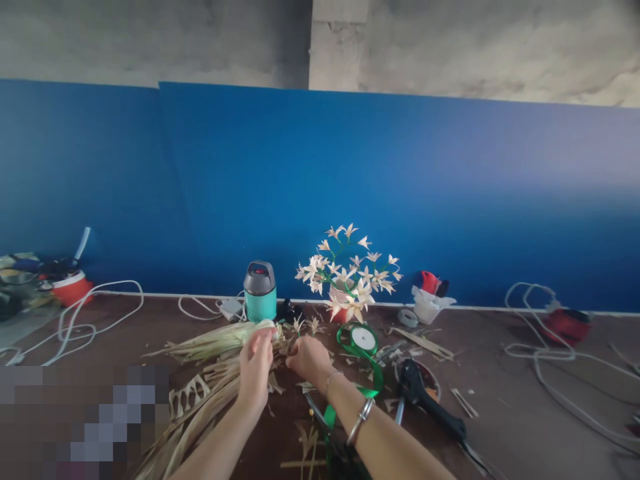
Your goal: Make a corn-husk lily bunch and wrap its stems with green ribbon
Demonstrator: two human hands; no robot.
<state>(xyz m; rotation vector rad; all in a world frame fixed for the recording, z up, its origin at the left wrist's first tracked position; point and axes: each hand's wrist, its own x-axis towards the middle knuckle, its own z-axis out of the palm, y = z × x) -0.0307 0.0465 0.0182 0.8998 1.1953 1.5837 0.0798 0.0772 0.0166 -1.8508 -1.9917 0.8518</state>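
Observation:
My left hand is raised beside a bundle of pale dried husks, its fingers loosely bent, and nothing shows in it. Close to its right, my right hand has its fingers pinched together; what they hold is hidden. Just beyond the right fingertips are small pale husk flowers. Behind them a striped pot bears a spray of star-shaped cream flowers on green stems. A spool of green ribbon lies to the right, its loose end trailing toward my right forearm.
A black glue gun lies over a bowl at right. A teal lidded container stands by the blue panel. White cables loop across both sides. Long brown husk strips cover the left front.

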